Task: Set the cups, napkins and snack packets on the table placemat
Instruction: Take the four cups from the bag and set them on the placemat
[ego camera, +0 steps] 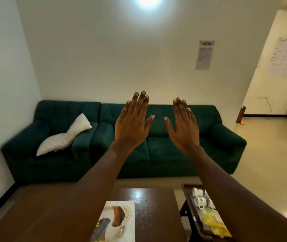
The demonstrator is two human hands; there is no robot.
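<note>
Left hand (132, 124) and right hand (184, 127) raised, fingers straight, holding nothing. Cups (199, 200) and snack packets (212, 223) lie in the tray (186, 188).

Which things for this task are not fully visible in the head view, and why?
Head view:
Placemat: left forearm covers its lower left; the bottom edge cuts it.
Tray: right forearm hides its right part, so the cup count is unsure.
Napkins: none can be made out.
Snack packets: print is blurred.

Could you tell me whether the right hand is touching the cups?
Apart. The head view shows the right hand raised open before the sofa, the cups lying on the tray below.
</note>
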